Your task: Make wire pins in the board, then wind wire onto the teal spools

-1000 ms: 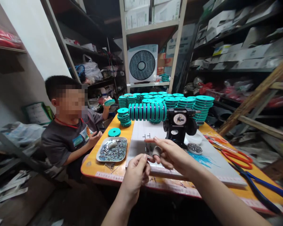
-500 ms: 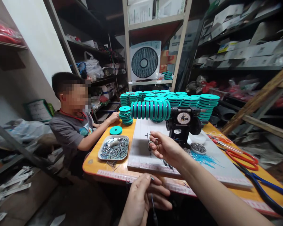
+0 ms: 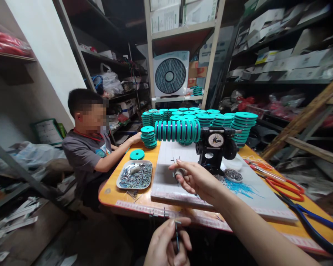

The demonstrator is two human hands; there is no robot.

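Note:
My left hand (image 3: 170, 238) is low in front of the table edge. Its thumb and index finger pinch a thin dark stick-like piece (image 3: 177, 236), which runs down across the curled fingers. Over the white board (image 3: 163, 181), my right hand (image 3: 195, 179) has its index finger stretched out and the others loosely bent, with no held thing visible. A greyish wrap (image 3: 180, 172) shows around one of its fingers. Just beyond the fingertips, small dark cross-shaped pieces (image 3: 174, 160) are on the board. Above them, a row of teal spools (image 3: 177, 130) sits on a black winding device (image 3: 212, 147).
A metal tray (image 3: 134, 181) of small metal parts stands left, near a flat teal spool (image 3: 137, 154). Teal stacks (image 3: 242, 127) line the back. Blue strands (image 3: 240, 187), a dish of small parts (image 3: 233, 175), scissors (image 3: 284, 186) and pliers (image 3: 302, 218) lie right. A person (image 3: 91, 147) sits left.
My right hand has opened from a pinch, its index finger now stretched out. The fingers of my left hand have drawn in around the thin dark piece, which is now more upright.

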